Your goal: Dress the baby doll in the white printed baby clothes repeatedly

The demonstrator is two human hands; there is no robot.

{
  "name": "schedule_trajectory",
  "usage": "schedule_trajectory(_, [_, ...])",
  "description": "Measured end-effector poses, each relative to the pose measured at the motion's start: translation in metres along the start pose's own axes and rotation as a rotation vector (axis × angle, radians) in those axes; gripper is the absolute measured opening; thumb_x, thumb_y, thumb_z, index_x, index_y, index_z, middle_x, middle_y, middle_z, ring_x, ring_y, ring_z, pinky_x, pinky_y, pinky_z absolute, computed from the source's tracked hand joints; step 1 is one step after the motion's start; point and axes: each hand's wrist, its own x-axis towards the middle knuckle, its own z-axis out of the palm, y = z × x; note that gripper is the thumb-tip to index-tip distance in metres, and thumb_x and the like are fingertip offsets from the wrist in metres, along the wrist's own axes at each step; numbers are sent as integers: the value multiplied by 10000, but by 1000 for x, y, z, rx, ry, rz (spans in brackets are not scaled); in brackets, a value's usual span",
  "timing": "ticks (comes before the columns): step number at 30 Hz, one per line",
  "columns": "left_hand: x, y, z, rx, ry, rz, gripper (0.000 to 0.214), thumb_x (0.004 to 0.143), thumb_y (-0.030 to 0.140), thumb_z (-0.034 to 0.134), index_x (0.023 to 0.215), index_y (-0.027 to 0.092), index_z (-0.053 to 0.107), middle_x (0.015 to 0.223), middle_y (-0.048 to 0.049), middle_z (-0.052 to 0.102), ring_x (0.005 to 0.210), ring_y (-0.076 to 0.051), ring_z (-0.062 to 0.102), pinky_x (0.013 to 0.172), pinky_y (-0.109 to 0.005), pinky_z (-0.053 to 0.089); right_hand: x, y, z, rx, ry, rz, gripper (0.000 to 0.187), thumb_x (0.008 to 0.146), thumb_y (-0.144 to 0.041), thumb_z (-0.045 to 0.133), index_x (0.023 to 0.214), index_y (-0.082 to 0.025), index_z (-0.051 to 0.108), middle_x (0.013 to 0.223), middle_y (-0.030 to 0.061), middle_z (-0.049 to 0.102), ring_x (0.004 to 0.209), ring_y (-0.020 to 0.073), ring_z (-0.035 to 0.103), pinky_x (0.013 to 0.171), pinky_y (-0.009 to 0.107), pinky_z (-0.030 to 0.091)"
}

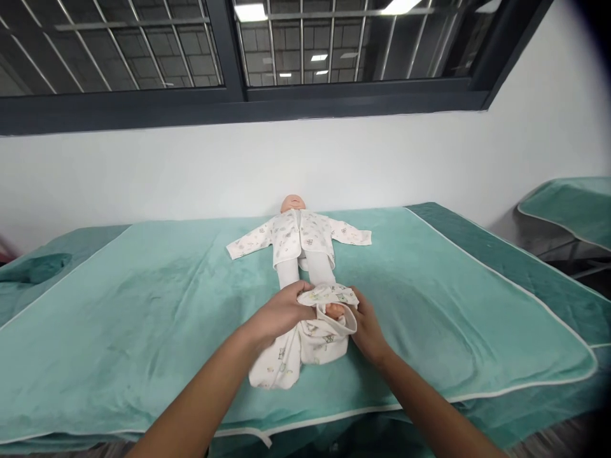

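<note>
A baby doll point(293, 203) lies on its back, head toward the wall, in a white patterned jacket point(308, 233) with both sleeves spread. White leggings point(319, 267) cover its upper legs. Around its feet are bunched white patterned pants point(324, 348), and one doll foot point(335, 311) shows inside a leg opening. My left hand point(286, 308) grips the pants' fabric from the left, thumb toward that opening. On the other side, my right hand point(365, 326) is closed on the edge of the same pants, its fingers partly hidden behind the cloth. One pant leg hangs loose at lower left.
A green padded blanket point(143, 331) with white piping covers the table beneath the doll. Behind it rise a white wall point(191, 172) and a dark-framed window point(267, 102). Another green-covered surface point(573, 207) stands at the right, and folded green cloth point(33, 268) lies at the left.
</note>
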Motion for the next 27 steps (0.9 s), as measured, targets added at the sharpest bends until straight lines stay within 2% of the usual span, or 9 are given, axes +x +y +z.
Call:
schedule_trajectory(4, [3,15,-18,23,-258,17,564,648,226,769,1181,232,583,1162,-58,669,1082,-253,614,849,-320,483,16,3,5,-48,90,-118,181,819,-383,608,852,-235,510,819,14,601,771,207,548,706,319,439])
schedule_trajectory(7, [18,26,-30,256,-247,83,469,638,191,734,1094,234,633,1089,-29,689,1052,-264,618,820,-318,474,28,9,6,-153,119,-186,194,833,-399,586,895,-231,510,862,27,619,802,216,569,727,327,446])
schedule_trajectory(9, [31,31,-34,435,-135,160,281,674,207,681,955,226,662,976,-18,702,951,-257,634,753,-308,461,37,13,4,-217,142,-207,179,857,-404,542,894,-233,503,851,26,619,800,217,569,725,325,437])
schedule_trajectory(11, [44,29,-33,618,84,231,95,731,224,612,822,215,641,863,-30,693,828,-243,629,680,-304,429,47,18,0,-310,151,-216,167,869,-403,507,898,-239,495,837,28,621,791,224,570,710,322,423])
schedule_trajectory(13, [55,22,-29,794,330,275,62,780,205,540,784,213,601,826,-52,679,770,-237,608,637,-306,390,58,20,-5,-464,127,-213,170,873,-402,479,924,-241,491,841,38,630,784,237,579,687,320,406])
schedule_trajectory(15, [62,11,-23,934,496,285,116,803,157,484,839,214,579,874,-74,671,788,-238,600,633,-305,370,69,21,-9,-607,69,-194,189,875,-393,453,963,-231,493,851,54,637,778,252,588,674,321,390])
schedule_trajectory(20, [64,-7,-13,1041,612,258,263,806,76,424,993,206,556,1034,-107,635,880,-243,600,697,-315,389,84,19,-14,-696,-45,-166,174,862,-361,469,945,-219,522,753,38,605,720,241,579,673,321,389])
schedule_trajectory(23, [57,-5,-24,830,488,310,186,817,141,491,962,210,585,1008,-77,648,929,-242,593,770,-325,414,77,13,-18,-516,-135,-171,196,875,-376,491,982,-218,535,896,39,622,838,221,585,736,318,442])
schedule_trajectory(27, [38,-10,-56,287,64,306,261,769,324,665,992,194,628,1050,-50,647,977,-225,591,828,-307,443,57,-16,-27,-221,-299,-184,396,859,-384,585,1227,-265,503,1325,53,505,1192,227,488,965,356,419])
